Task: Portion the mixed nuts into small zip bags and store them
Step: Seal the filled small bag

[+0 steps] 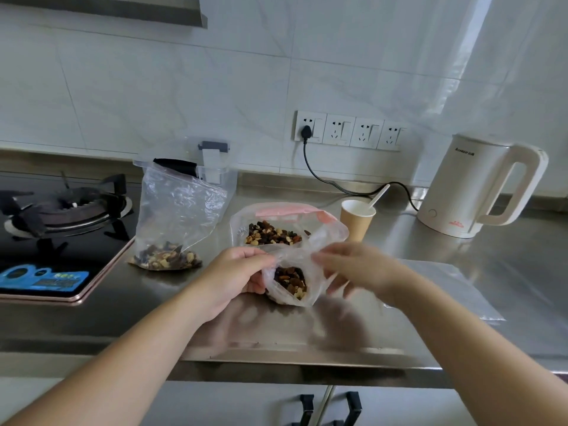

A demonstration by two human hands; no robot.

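A small clear zip bag (290, 282) with mixed nuts in its bottom stands on the steel counter, held between both hands. My left hand (236, 276) pinches the bag's left top edge. My right hand (353, 269) pinches its right top edge; that hand is blurred. Behind it lies a large pink-sealed bag (273, 232), open, with a heap of mixed nuts inside. Further left, another clear zip bag (172, 222) stands upright with nuts at its bottom.
A clear plastic storage box (215, 167) stands behind the upright bag. A gas hob (61, 216) fills the left. A paper cup (356, 219) with a spoon and a white kettle (479, 186) stand at the right. Flat clear empty bags (455, 290) lie at the right.
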